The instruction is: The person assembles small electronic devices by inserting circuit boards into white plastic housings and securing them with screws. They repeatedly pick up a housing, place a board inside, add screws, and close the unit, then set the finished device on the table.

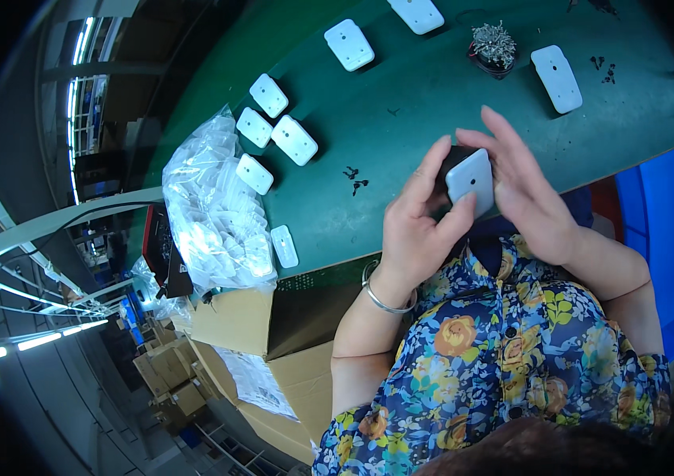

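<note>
A small box-shaped case (469,182), with a white rounded face and a dark body behind it, is tilted up between my two hands near the table's front edge. My left hand (423,218) is closed around its left side, with the thumb pressed on the white face beside a small dark hole. On the other side, my right hand (529,190) stands with its fingers stretched out and its palm close to the case's right edge. Whether the right thumb touches the case is hidden.
Several white casings lie on the green table (408,103), one being a white casing (557,78) at the right. A dish of screws (494,47) stands near it. Clear bags (214,206) of parts cover the left edge. An open carton (234,321) and a blue bin (662,238) flank me.
</note>
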The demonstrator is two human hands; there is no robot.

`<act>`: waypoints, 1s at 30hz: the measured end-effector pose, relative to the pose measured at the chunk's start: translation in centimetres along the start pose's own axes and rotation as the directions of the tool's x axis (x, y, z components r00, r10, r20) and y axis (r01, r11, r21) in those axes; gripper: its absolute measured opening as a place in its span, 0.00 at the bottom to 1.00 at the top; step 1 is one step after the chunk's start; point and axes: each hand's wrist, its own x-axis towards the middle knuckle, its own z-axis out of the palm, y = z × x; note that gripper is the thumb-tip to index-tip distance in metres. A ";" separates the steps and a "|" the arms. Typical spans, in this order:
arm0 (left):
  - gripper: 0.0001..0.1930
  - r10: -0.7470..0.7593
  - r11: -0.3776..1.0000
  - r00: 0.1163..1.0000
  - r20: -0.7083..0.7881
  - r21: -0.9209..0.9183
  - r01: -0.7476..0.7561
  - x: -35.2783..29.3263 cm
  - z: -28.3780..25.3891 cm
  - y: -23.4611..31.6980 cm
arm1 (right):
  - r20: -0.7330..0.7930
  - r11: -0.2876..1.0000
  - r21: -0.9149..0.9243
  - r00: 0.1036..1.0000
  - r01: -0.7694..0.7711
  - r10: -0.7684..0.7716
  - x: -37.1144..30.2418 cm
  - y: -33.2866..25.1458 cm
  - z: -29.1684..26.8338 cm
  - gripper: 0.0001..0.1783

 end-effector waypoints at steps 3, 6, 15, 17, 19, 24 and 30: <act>0.28 -0.125 0.956 0.991 0.049 -0.263 0.134 -0.6 -0.4 -0.6 | 0.100 0.882 -0.462 0.993 0.099 -0.059 -0.2 0.6 -0.2 0.29; 0.28 -0.162 0.934 0.987 0.010 -0.321 0.156 -0.8 0.3 -0.9 | 0.045 0.899 -0.430 0.997 0.076 -0.063 -0.5 1.7 0.3 0.28; 0.24 -0.131 0.933 0.991 -0.031 -0.342 0.112 -1.1 0.1 -1.1 | 0.092 0.823 -0.555 0.992 0.122 -0.084 -0.5 1.7 0.7 0.28; 0.24 -0.149 0.919 0.989 -0.026 -0.372 0.128 -1.1 -0.1 -1.2 | 0.082 0.821 -0.563 0.995 0.096 -0.060 -0.3 1.5 0.9 0.28; 0.24 -0.150 0.909 0.989 -0.017 -0.397 0.131 -1.1 -0.3 -1.1 | 0.081 0.831 -0.552 0.996 0.077 -0.039 0.0 1.2 0.9 0.27; 0.25 -0.072 0.924 0.997 -0.014 -0.377 0.061 -1.3 -1.5 -1.0 | 0.111 0.904 -0.423 0.987 -0.059 0.117 2.5 -1.2 0.7 0.23; 0.25 -0.074 0.924 0.991 -0.113 -0.382 0.025 -0.9 -2.6 -0.9 | 0.286 0.760 -0.639 0.954 0.119 0.092 6.6 -2.2 1.4 0.20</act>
